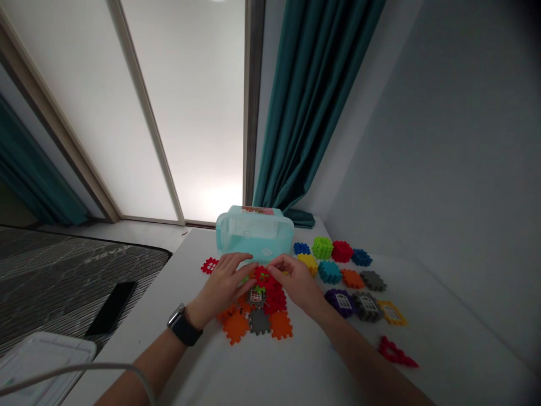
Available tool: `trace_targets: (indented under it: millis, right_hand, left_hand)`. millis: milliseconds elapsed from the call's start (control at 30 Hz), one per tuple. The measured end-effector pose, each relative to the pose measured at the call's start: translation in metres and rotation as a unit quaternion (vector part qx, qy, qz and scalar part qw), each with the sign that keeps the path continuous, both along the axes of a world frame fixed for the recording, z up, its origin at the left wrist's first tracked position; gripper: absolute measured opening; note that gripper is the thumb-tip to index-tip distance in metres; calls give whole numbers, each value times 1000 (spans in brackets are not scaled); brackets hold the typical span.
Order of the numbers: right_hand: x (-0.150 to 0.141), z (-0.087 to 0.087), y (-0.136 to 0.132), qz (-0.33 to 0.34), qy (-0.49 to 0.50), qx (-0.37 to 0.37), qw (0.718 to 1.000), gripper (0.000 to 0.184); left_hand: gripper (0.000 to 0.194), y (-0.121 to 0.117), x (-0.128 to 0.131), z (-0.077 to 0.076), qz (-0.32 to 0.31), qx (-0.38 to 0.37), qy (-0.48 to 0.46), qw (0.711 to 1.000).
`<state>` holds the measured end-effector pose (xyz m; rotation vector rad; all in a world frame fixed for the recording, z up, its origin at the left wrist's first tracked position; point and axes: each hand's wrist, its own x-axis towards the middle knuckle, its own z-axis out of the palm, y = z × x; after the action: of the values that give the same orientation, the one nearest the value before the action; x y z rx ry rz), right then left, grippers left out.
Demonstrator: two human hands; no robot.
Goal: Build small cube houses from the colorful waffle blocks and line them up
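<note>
In the middle of the white table lies a cluster of interlocking plastic tiles: orange tiles [235,327], a grey tile [259,321] and red tiles [275,299], with a small white grid piece [256,296] among them. My left hand [224,282], with a watch on its wrist, reaches over the cluster's left side, its fingers apart. From the right, my right hand [293,277] pinches the edge of a red tile [262,275] at the cluster's far end. Bits of green and yellow show between the hands, partly hidden by the fingers.
Behind the hands a pale teal plastic bin [253,237] lies with its opening toward me. Stacks of coloured tiles [329,272] stand to the right, with a red triangular piece [396,352] nearer. A red window tile [209,265] lies left. A cable [84,366] crosses the lower left.
</note>
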<state>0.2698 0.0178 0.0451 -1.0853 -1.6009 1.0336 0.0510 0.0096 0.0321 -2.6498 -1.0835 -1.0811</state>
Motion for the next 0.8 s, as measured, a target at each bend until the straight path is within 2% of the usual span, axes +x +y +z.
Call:
trace_targets:
  millis: [100, 200, 267, 367, 467, 533, 600, 667, 800]
  right_hand:
    - [3, 0, 1, -16, 31, -5, 999, 25]
    - [6, -2, 1, -60, 51, 8, 997, 27]
    - [7, -4, 1, -83, 59, 24, 995, 26]
    - [4, -7, -1, -100, 60, 37, 992, 26]
    - [0, -7, -5, -82, 41, 39, 995, 28]
    - [-3, -5, -9, -36, 15, 33, 999, 36]
    - [-4, -4, -12, 24, -16, 27, 999, 43]
    - [-4, -3, -13, 69, -52, 30, 996, 38]
    - [-2, -5, -11, 73, -86, 21, 993, 17]
  left_hand:
    - [25, 3, 7, 6, 0, -9, -42, 999]
    - [22, 0, 18, 3, 20, -78, -162, 984]
    - [14, -3, 25, -3, -6, -155, -229, 961]
    - [18, -5, 31, -11, -49, -246, -312, 916]
    - [21, -4, 30, -15, -35, -294, -374, 879]
    - [23, -3, 26, -16, -13, -308, -393, 866]
    - [25, -4, 21, -15, 3, -313, -397, 863]
    - [27, -5, 19, -15, 3, -320, -386, 865]
    - [26, -10, 20, -17, 0, -295, -342, 892]
